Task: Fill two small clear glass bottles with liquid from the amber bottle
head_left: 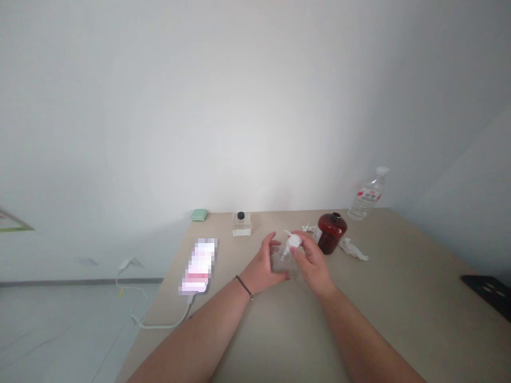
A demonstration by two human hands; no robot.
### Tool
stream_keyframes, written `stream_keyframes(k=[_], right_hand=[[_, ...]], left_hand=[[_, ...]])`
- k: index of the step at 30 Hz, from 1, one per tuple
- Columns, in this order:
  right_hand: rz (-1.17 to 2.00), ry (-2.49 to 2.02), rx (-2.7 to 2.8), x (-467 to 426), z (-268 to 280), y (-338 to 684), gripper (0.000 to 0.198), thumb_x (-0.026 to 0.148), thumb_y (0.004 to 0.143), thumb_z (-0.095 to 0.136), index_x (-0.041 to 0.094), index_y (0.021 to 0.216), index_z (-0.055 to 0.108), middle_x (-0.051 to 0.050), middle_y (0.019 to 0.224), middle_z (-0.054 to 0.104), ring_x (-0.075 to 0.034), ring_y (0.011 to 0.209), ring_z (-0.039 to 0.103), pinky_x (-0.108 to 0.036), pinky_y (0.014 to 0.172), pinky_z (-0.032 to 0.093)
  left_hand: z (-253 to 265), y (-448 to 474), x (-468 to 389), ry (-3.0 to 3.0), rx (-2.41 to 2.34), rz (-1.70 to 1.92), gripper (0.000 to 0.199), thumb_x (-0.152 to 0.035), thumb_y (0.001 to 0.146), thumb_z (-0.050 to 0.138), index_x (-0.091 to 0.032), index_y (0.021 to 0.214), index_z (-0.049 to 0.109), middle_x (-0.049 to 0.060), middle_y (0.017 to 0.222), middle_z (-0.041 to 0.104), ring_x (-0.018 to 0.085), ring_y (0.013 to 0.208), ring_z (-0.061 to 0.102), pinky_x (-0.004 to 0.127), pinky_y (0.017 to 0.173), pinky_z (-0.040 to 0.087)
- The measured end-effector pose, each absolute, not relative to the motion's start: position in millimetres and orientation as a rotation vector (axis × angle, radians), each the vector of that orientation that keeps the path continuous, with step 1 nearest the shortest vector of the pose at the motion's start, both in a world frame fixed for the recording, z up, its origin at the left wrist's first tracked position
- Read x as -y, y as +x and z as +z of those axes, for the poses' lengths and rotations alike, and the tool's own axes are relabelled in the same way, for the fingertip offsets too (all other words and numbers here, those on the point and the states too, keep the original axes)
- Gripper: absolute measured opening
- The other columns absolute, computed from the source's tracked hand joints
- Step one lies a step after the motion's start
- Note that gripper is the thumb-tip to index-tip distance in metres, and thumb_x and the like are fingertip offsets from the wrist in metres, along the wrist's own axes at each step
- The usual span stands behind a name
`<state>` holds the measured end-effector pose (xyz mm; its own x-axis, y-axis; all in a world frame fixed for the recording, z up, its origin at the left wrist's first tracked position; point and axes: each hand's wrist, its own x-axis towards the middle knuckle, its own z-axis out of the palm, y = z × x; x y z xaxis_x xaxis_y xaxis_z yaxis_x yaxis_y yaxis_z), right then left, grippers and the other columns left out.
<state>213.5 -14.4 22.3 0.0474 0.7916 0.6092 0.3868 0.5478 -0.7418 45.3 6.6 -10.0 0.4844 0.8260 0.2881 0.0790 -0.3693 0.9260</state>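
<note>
In the middle of the table, a clear bottle sits between my hands. My left hand is curled around its left side, thumb toward me and fingers behind. At its top is a white pump head, its nozzle pointing to the far left. My right hand grips that pump head between thumb and fingers. Whether the pump is fully seated on the bottle cannot be made out. Just beyond my right hand stands a dark red-brown bottle with an uncapped neck.
Crumpled tissue lies beside the brown bottle. A labelled water bottle stands at the back right, a square black-capped bottle at the back. To the left are a green case and a phone on a white cable. A black object lies far right.
</note>
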Motion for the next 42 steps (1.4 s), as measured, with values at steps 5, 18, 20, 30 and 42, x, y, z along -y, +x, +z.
stream_keyframes(k=[5, 18, 20, 30, 42], right_hand=[[0.392, -0.981, 1.519, 15, 24, 221, 0.020, 0.039, 0.089, 0.060, 0.027, 0.105, 0.062, -0.005, 0.110, 0.060, -0.022, 0.107, 0.056, -0.041, 0.098, 0.043], [0.620, -1.000, 1.153, 16, 30, 246, 0.033, 0.040, 0.076, 0.072, 0.025, 0.104, 0.061, -0.001, 0.087, 0.066, -0.015, 0.074, 0.059, -0.029, 0.068, 0.049], [0.644, -1.117, 1.205, 12, 28, 247, 0.036, 0.039, 0.076, 0.070, 0.023, 0.108, 0.060, 0.000, 0.080, 0.066, -0.014, 0.064, 0.056, -0.026, 0.059, 0.046], [0.559, -1.670, 1.542, 6, 21, 251, 0.048, 0.019, 0.075, 0.047, 0.023, 0.121, 0.061, 0.000, 0.087, 0.065, -0.013, 0.058, 0.058, -0.030, 0.065, 0.048], [0.267, -2.081, 1.714, 4, 17, 237, 0.045, 0.034, 0.091, 0.046, 0.023, 0.134, 0.053, -0.015, 0.130, 0.058, -0.028, 0.101, 0.066, -0.042, 0.087, 0.050]], left_hand=[[-10, 46, -7, 1.776, -0.783, 0.981, 0.115, -0.016, 0.058, 0.085, -0.027, 0.146, 0.012, 0.013, 0.131, 0.044, 0.028, 0.117, 0.052, 0.050, 0.104, 0.039], [-9, 44, -8, 1.777, -0.809, 0.936, 0.114, -0.018, 0.058, 0.086, -0.026, 0.145, 0.012, 0.015, 0.136, 0.043, 0.028, 0.124, 0.049, 0.051, 0.109, 0.034], [-9, 44, -8, 1.774, -0.804, 0.939, 0.114, -0.018, 0.058, 0.086, -0.026, 0.145, 0.013, 0.015, 0.136, 0.043, 0.028, 0.123, 0.049, 0.052, 0.109, 0.034], [-9, 43, -8, 1.756, -0.777, 0.970, 0.113, -0.020, 0.059, 0.087, -0.027, 0.147, 0.017, 0.014, 0.135, 0.044, 0.030, 0.123, 0.050, 0.053, 0.109, 0.035], [-9, 42, -7, 1.786, -0.764, 0.959, 0.106, -0.022, 0.063, 0.085, -0.025, 0.146, 0.019, 0.014, 0.137, 0.043, 0.029, 0.126, 0.048, 0.050, 0.109, 0.035]])
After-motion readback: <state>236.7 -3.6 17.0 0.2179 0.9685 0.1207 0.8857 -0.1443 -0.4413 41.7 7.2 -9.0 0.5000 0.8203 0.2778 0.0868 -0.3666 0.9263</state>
